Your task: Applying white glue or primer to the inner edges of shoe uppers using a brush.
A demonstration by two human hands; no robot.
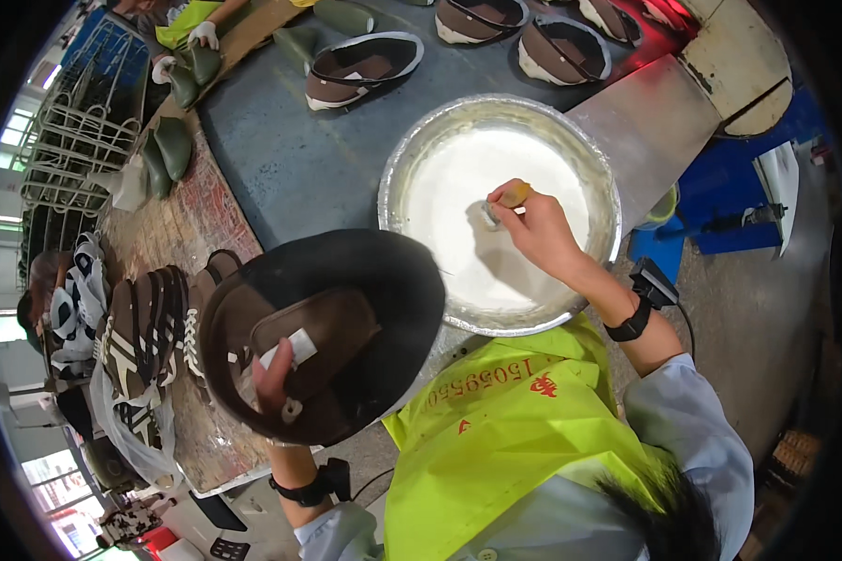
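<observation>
My left hand (pixel 273 381) is closed on a dark brown and black shoe upper (pixel 398 299), its thumb inside the opening and the other fingers hidden beneath. A white label shows on the brown lining by the thumb. The upper is raised in front of the basin's left side. Over a round metal basin (pixel 395 178) of white liquid (pixel 458 173), my right hand (pixel 544 232) pinches a small brush (pixel 514 194) with a yellowish handle. The brush's head points down and left, at or just above the liquid; I cannot tell whether it touches.
More brown shoe uppers (pixel 346 77) lie on the grey table (pixel 271 159) beyond the basin. Green shoe lasts (pixel 170 150) and brown shoes (pixel 140 323) sit on the worn board at left. A co-worker's gloved hands (pixel 203 35) handle lasts at far left. Wire racks (pixel 75 140) stand behind.
</observation>
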